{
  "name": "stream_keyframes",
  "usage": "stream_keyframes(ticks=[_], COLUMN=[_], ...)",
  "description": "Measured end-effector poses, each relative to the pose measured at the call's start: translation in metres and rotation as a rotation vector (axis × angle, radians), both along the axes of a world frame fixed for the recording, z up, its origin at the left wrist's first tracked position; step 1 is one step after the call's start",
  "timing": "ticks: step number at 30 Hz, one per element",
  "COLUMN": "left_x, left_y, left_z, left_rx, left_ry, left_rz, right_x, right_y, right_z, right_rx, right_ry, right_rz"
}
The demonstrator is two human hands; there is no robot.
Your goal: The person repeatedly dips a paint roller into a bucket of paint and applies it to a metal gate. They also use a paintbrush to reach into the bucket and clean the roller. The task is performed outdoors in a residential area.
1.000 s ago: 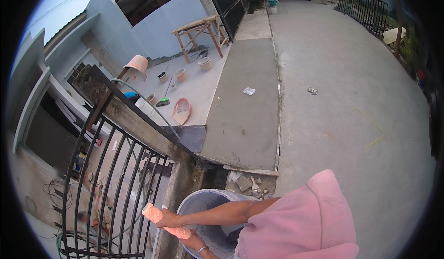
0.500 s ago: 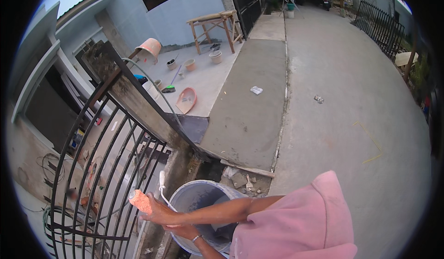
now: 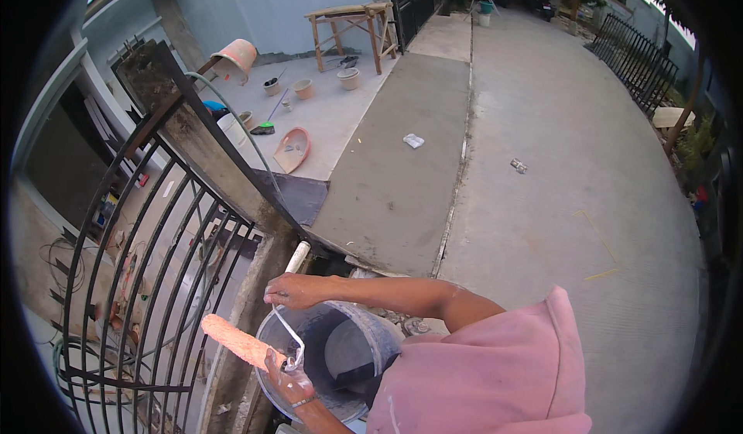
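With your right hand (image 3: 292,289) pinching the wire frame (image 3: 291,331) and your left hand (image 3: 291,383) gripping the orange roller (image 3: 241,343), align both squarely.

Fence (image 3: 139,384) beside roller (image 3: 241,341), room above bucket (image 3: 381,332)

The paint roller (image 3: 241,342) is fuzzy and orange, with a bent metal rod (image 3: 289,327) and a white handle (image 3: 298,257). It is tilted, partly over a gray bucket (image 3: 383,335).
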State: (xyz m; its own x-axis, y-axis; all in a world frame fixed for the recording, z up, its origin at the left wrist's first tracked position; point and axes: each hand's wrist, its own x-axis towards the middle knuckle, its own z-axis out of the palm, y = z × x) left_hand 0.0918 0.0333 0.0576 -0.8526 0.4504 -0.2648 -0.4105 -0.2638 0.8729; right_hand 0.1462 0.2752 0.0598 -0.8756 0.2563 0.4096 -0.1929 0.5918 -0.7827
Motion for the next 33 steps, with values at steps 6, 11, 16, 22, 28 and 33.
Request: stream_keyframes(ticks=[6, 11, 16, 22, 28, 33], left_x=[0.011, 0.006, 0.001, -0.015, -0.013, -0.01], left_y=[0.017, 0.03, 0.024, 0.016, 0.027, -0.064], left_z=[0.015, 0.013, -0.02, -0.054, 0.0, -0.005], left_rx=[0.151, 0.189, -0.577, -0.411, 0.516, 0.251], left_ry=[-0.237, -0.323, 0.934, 0.386, -0.917, -0.564], left_rz=[-0.072, 0.08, -0.342, -0.225, 0.21, -0.208], right_x=[0.072, 0.128, 0.149, 0.137, 0.121, 0.104], right_y=[0.038, 0.064, 0.052, 0.037, 0.014, -0.022], right_z=[-0.022, -0.07, -0.131, -0.152, -0.087, -0.052], right_rx=[0.272, 0.099, 0.211, 0.403, 0.407, 0.364], right_ry=[-0.015, -0.307, -0.261, -0.368, -0.624, -0.737], right_rz=[-0.081, 0.009, -0.112, -0.048, 0.115, 0.219])
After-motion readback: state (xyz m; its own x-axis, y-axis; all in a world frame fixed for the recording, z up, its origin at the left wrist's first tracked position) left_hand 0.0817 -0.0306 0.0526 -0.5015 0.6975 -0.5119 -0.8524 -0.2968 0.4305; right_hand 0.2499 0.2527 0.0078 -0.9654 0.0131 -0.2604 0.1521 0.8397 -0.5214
